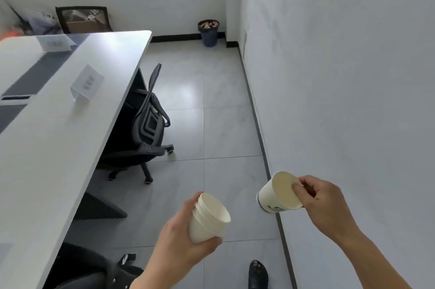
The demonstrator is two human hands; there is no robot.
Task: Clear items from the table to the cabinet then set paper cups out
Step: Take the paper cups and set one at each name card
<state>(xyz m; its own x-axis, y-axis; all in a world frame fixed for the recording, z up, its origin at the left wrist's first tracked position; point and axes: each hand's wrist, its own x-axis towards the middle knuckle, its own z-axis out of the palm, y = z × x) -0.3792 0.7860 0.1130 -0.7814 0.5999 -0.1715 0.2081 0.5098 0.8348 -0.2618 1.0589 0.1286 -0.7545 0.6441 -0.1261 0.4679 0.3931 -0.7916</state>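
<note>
Here, hands (181, 239) hold stacked cups (208, 217) and single cup (279, 194).

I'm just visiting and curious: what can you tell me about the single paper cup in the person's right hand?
The single paper cup is off-white, apparently plain paper, with a rolled rim and dark printing near its base, too blurred to read. It looks empty. It is tipped on its side in mid-air over the grey tiled floor, close to the white wall, mouth turned toward the camera. The right hand pinches its rim, with fingers hooked inside. Nothing else touches it; it hangs apart from the cup stack in the other hand.
</note>
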